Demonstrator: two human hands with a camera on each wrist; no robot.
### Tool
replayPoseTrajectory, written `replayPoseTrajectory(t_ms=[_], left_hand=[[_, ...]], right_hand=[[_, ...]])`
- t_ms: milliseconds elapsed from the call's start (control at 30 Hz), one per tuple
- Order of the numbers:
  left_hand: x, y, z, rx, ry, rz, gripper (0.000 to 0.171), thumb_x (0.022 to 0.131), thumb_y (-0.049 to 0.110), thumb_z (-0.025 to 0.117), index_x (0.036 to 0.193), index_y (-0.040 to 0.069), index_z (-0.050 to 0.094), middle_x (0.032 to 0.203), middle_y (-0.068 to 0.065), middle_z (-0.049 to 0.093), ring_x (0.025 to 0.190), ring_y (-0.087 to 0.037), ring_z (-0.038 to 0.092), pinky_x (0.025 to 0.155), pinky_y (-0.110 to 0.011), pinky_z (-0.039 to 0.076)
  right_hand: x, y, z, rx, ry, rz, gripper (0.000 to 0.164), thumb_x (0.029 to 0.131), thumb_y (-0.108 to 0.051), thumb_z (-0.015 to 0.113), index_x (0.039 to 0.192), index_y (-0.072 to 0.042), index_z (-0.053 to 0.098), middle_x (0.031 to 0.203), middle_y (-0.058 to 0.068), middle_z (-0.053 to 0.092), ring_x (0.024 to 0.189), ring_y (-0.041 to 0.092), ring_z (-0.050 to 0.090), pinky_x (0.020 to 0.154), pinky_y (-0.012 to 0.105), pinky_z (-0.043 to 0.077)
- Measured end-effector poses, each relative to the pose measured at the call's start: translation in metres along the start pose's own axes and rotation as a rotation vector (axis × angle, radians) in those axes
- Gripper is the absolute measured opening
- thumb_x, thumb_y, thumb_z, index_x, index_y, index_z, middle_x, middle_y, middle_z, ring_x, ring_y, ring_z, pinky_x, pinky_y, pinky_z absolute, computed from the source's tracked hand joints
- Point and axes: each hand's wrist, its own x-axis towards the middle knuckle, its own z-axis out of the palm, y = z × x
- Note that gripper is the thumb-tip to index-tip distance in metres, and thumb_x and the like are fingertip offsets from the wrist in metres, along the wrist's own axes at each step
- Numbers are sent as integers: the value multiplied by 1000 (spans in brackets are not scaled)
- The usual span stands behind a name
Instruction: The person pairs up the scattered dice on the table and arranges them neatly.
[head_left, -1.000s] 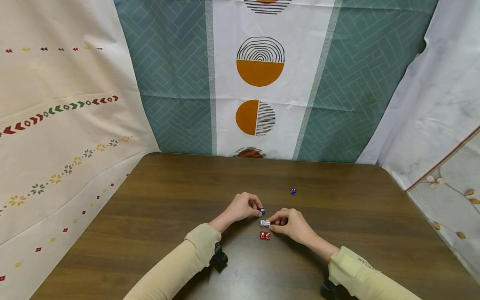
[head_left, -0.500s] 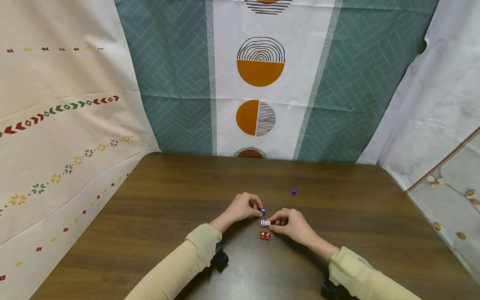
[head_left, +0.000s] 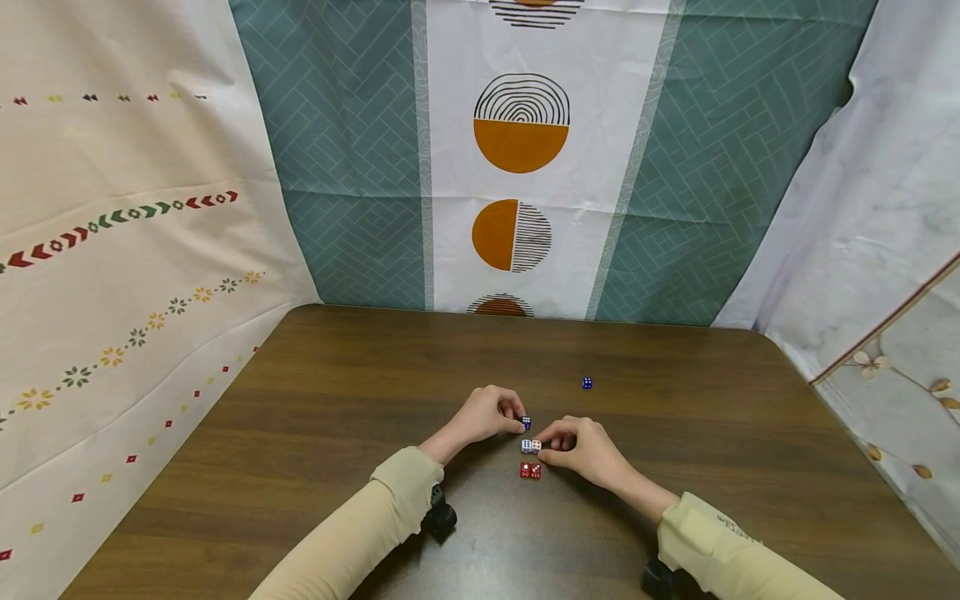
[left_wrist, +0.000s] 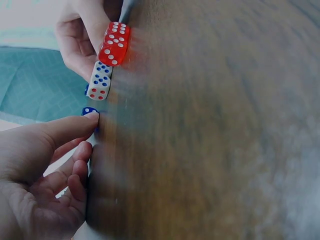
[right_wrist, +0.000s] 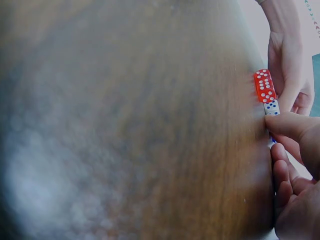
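Note:
Thumb and fingers of my left hand point(head_left: 483, 412) pinch a blue die point(head_left: 527, 423) on the table, its near face partly hidden by the thumb in the left wrist view. Just nearer me, two white dice point(head_left: 527, 447) sit side by side. My right hand point(head_left: 588, 452) pinches the right-hand one, a white die point(head_left: 536, 446) with red pips on a face, between thumb and fingers. Closest to me is a pair of red dice point(head_left: 530, 471), set side by side and untouched. In the right wrist view the right thumb point(right_wrist: 287, 122) covers part of the white die.
Another blue die point(head_left: 587, 383) lies farther back on the brown wooden table point(head_left: 337, 417), right of the left hand. Patterned cloth hangs point(head_left: 345, 167) behind the table's far edge and along both sides. Dark cameras are strapped under both wrists.

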Motion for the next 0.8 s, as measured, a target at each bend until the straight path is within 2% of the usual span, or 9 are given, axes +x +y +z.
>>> replayPoseTrajectory(t_ms=[800], left_hand=[[-1,-2,1,1,2,13,11,81,10,80,87,9,71,69,-2,60,59,-8,48,55,-19,38]], right_hand=[[-1,-1,-1,12,-22,7,15,82,-19,80,97,-19,76,79,-3,59,67,4,47,59,20,40]])
